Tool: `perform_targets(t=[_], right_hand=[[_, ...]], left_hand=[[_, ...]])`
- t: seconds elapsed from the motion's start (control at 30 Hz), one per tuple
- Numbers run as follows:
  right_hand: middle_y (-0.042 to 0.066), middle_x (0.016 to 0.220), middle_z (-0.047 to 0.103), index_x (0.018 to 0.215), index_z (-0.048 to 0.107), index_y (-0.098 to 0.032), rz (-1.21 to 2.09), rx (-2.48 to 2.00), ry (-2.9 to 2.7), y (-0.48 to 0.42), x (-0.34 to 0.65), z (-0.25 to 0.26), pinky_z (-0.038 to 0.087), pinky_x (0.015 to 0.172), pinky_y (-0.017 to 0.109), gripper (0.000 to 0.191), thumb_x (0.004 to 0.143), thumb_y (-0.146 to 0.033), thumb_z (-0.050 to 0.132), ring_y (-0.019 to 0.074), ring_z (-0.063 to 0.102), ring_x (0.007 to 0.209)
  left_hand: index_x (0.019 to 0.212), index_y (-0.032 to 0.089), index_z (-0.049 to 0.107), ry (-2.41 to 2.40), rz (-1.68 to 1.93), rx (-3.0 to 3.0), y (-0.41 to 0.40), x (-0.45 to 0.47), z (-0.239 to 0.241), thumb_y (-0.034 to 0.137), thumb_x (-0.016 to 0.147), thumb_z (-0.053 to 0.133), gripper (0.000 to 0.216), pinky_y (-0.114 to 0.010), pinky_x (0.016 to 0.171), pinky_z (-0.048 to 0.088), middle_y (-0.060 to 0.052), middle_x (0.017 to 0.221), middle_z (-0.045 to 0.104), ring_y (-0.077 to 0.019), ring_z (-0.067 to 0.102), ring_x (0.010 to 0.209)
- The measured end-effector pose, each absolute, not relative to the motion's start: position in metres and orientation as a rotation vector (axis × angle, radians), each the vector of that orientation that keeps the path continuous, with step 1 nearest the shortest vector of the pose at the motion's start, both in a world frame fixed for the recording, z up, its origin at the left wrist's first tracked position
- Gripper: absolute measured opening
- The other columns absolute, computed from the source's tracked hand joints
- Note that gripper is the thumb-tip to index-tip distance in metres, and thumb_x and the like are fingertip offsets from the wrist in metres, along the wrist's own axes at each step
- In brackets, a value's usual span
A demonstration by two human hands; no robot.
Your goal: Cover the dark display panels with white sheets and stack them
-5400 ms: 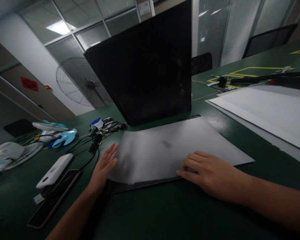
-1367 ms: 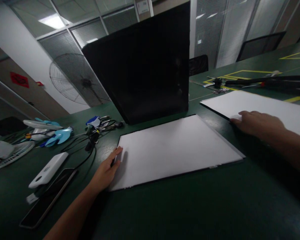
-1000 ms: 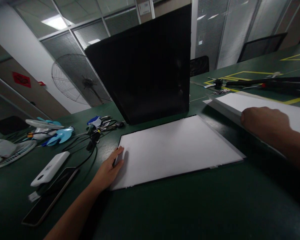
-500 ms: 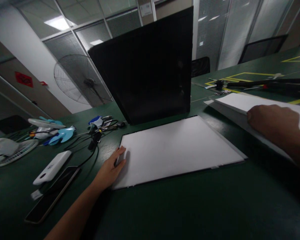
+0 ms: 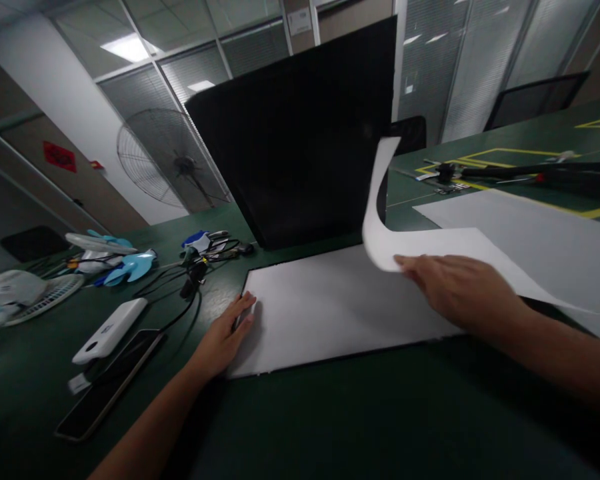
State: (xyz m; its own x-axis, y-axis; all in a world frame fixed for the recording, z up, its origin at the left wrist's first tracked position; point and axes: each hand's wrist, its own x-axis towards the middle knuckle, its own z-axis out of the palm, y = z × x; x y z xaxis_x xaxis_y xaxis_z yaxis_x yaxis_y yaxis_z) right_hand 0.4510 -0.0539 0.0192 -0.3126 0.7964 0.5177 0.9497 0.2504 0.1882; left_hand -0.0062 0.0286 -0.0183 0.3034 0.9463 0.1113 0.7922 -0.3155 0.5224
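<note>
A white, dark-edged flat panel (image 5: 310,320) lies on the green table in front of me. At its left edge is my left hand (image 5: 225,340), thumb over the top face and fingers around the side. My right hand (image 5: 460,290) pinches a white flexible sheet (image 5: 460,240) by its near edge, above the panel's right part. The sheet's left end bends upward in a curl, and its right end slopes down towards the table. Part of the panel is hidden beneath the sheet and hand.
A large black screen panel (image 5: 300,147) stands upright behind. More white sheeting (image 5: 545,227) lies at right, near a black rod-like object (image 5: 510,172). On the left are a phone (image 5: 110,387), a white power bank (image 5: 110,330), cables (image 5: 195,280) and fan parts (image 5: 130,267).
My right hand has moved left from the sheets at the right, bringing one white sheet over the panel, its end now curled up. My left hand has stayed at the panel's left edge.
</note>
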Motion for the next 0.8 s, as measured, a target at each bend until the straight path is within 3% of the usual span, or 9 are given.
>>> perform_targets(t=[0.07,0.2,0.27,0.4,0.5,0.63,0.8], right_hand=[[0.014,0.117,0.074,0.127,0.065,-0.016,-0.675,-1.251,-2.475,-0.056,0.437,0.008,0.057,0.077,0.04,0.037,0.101,-0.018,0.038,0.0264,0.073,0.098],[0.011,0.121,0.074,0.126,0.066,-0.017,-0.655,-0.942,-2.636,-0.061,0.421,-0.002,0.061,0.08,0.039,0.036,0.094,-0.009,0.052,0.0237,0.073,0.101],[0.011,0.122,0.073,0.129,0.065,-0.016,-0.614,-0.865,-2.653,-0.064,0.418,-0.002,0.062,0.081,0.04,0.037,0.093,-0.01,0.056,0.0242,0.072,0.104],[0.011,0.123,0.073,0.132,0.065,-0.015,-0.537,-0.751,-2.673,-0.066,0.417,-0.001,0.062,0.082,0.04,0.038,0.095,-0.013,0.057,0.0246,0.072,0.106],[0.012,0.132,0.069,0.143,0.059,-0.015,-0.371,-0.754,-2.69,-0.067,0.415,-0.001,0.061,0.09,0.042,0.046,0.097,-0.014,0.056,0.0244,0.07,0.115],[0.012,0.141,0.064,0.154,0.05,-0.018,-0.146,-0.777,-2.723,-0.067,0.413,-0.001,0.058,0.099,0.042,0.056,0.098,-0.013,0.054,0.0225,0.065,0.125],[0.011,0.137,0.066,0.152,0.053,-0.018,-0.214,-0.796,-2.688,-0.062,0.425,0.002,0.059,0.096,0.043,0.055,0.098,-0.009,0.052,0.0225,0.068,0.12]], left_hand=[[0.151,0.019,0.055,1.558,0.597,2.161,0.027,-0.006,-0.017,0.074,0.101,0.029,0.079,-0.051,0.131,0.017,-0.01,0.165,0.043,-0.0304,0.031,0.158],[0.153,0.019,0.053,1.548,0.661,2.116,0.024,-0.007,-0.015,0.076,0.1,0.012,0.088,-0.05,0.132,0.014,-0.009,0.166,0.044,-0.0297,0.03,0.158],[0.155,0.017,0.051,1.552,0.636,2.121,0.025,-0.008,-0.015,0.078,0.099,0.017,0.09,-0.051,0.132,0.015,-0.01,0.167,0.041,-0.0307,0.03,0.158],[0.16,0.015,0.043,1.626,0.515,2.146,0.027,-0.006,-0.015,0.077,0.091,0.046,0.092,-0.053,0.13,0.023,-0.013,0.169,0.035,-0.0349,0.034,0.156],[0.159,0.016,0.043,1.643,0.487,2.182,0.027,-0.004,-0.016,0.073,0.086,0.057,0.093,-0.052,0.129,0.025,-0.014,0.168,0.037,-0.0355,0.034,0.156],[0.158,0.019,0.046,1.647,0.49,2.198,0.03,-0.006,-0.019,0.066,0.088,0.058,0.085,-0.051,0.129,0.025,-0.012,0.168,0.039,-0.0334,0.034,0.156],[0.157,0.018,0.047,1.627,0.556,2.187,0.036,-0.011,-0.025,0.059,0.093,0.051,0.075,-0.049,0.131,0.02,-0.01,0.168,0.039,-0.0304,0.033,0.157]])
